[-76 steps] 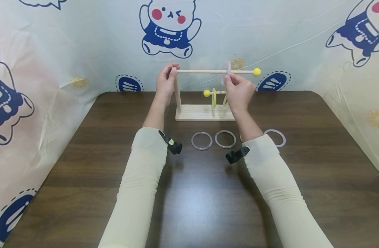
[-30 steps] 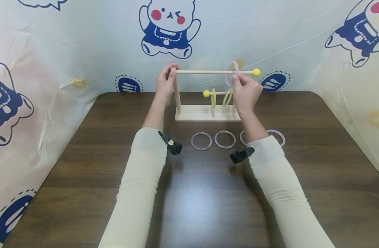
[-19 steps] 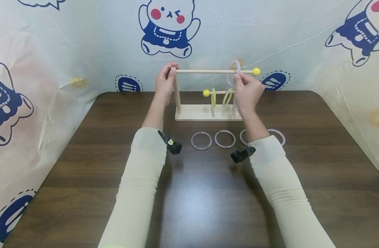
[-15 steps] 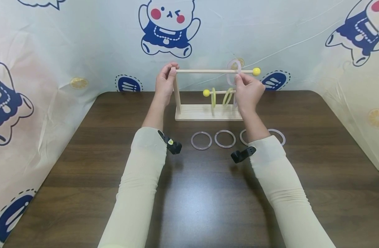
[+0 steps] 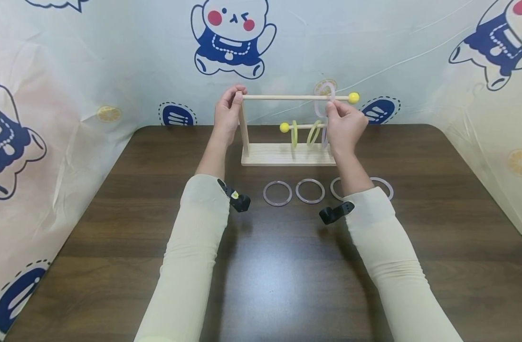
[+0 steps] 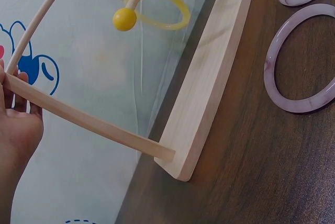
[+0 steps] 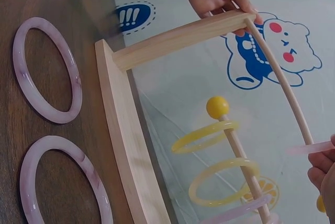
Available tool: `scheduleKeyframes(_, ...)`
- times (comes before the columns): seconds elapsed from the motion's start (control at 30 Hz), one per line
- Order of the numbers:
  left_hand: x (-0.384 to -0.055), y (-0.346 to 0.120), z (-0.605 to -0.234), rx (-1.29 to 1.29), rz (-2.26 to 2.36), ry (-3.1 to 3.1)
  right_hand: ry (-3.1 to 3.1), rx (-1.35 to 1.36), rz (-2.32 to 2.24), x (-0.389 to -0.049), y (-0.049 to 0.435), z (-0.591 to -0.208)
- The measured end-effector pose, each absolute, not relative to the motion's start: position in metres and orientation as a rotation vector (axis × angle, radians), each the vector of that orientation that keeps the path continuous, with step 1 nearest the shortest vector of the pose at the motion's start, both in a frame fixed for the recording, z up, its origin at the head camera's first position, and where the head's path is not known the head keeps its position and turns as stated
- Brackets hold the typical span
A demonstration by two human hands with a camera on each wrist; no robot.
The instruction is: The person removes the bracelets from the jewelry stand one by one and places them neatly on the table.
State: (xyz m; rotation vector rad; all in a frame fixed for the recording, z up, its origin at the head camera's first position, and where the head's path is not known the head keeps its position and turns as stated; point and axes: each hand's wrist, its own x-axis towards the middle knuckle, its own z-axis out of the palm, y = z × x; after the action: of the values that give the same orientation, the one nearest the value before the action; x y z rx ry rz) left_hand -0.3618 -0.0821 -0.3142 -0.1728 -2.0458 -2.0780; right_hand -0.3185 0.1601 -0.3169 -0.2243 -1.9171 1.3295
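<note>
A wooden bangle stand [image 5: 282,155] stands at the back of the table, with an upper rod [image 5: 278,97] and a lower rod ending in yellow balls. At the top left corner my left hand [image 5: 227,114] grips the post where the upper rod joins it. My right hand [image 5: 347,126] pinches a pale pink bangle [image 5: 332,89] between thumb and fingers; it encircles the upper rod near its yellow ball [image 5: 353,98]. Two yellow bangles, one nearer the end [image 5: 294,135] and one behind [image 7: 196,182], hang on the lower rod with a lilac bangle [image 7: 241,211].
In front of the stand lie several lilac bangles in a row, among them a left one [image 5: 265,192], a second [image 5: 297,191] and a right one [image 5: 390,189]; my right forearm partly covers some. A printed cloth [image 5: 137,57] hangs behind the table [image 5: 261,266].
My right hand has slid the pale pink bangle rightward along the upper rod, closer to the yellow ball. The left hand has kept its hold on the stand's corner.
</note>
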Motion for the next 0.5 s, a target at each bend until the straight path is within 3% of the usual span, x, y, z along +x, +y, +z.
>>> scheduleKeyframes(0.5,-0.3635,-0.0824,-0.3151,-0.195,-2.086,-2.023,-1.921,-0.25,1.381,-0.3171,0.1638,-0.3175)
